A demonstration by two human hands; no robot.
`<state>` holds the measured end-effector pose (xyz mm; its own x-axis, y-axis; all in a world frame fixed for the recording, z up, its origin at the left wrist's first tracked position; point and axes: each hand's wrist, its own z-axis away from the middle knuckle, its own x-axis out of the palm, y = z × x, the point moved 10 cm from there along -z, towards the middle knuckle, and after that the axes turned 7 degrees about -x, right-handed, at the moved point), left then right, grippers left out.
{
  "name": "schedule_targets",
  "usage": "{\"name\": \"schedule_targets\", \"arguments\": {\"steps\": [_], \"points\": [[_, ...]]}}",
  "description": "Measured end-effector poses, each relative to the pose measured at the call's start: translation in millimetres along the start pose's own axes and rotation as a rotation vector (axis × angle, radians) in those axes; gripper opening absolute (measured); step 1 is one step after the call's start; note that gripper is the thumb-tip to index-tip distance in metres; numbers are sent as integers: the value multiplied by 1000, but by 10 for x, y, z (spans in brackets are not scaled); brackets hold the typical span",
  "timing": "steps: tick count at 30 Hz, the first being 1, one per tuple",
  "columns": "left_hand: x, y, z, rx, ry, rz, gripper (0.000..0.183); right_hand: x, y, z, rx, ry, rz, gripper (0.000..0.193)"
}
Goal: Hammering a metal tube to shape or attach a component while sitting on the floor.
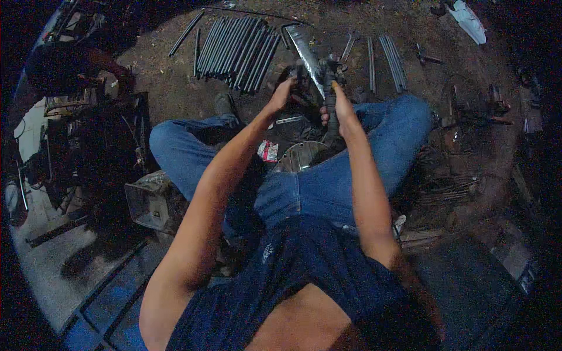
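Note:
My right hand [341,111] is closed around a dark, rod-like handle [332,120], held in front of my crossed legs. A long silver blade-like strip of metal [306,54] slants away from it to the far left; whether the two are joined I cannot tell. My left hand [282,96] reaches forward to a dark object [297,76] just left of the strip. Its fingers look curled, but shadow hides what they hold. Beneath the hands are dark metal parts, a round metal plate [300,155] and a small red and white packet [268,151].
Many dark metal rods [237,52] lie side by side on the dirt floor beyond my hands. More rods [392,63] and a wrench [349,45] lie to the right. A boxy metal piece [149,202] stands by my left knee. Another person's arm [108,64] shows at far left.

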<state>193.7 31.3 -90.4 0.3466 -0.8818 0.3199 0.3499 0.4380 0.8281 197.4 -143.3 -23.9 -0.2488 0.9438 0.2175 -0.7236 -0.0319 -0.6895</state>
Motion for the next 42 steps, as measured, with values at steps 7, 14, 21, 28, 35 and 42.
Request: {"name": "schedule_targets", "arguments": {"steps": [7,14,21,28,35,42], "points": [[119,354,103,449,220,-861,54,23,14,18,29,-16,-27,50],[46,231,61,355,250,-876,31,8,-38,37,18,21,7,52],[-45,54,-99,440,318,-953,36,-5,-4,33,75,18,5,50],[-76,131,-192,639,402,-1003,40,2,-56,53,30,26,27,49],[-61,714,37,511,270,-858,37,29,-31,61,53,4,-15,52],[-84,1753,606,496,354,-960,40,35,-94,48,-22,33,27,50]]}}
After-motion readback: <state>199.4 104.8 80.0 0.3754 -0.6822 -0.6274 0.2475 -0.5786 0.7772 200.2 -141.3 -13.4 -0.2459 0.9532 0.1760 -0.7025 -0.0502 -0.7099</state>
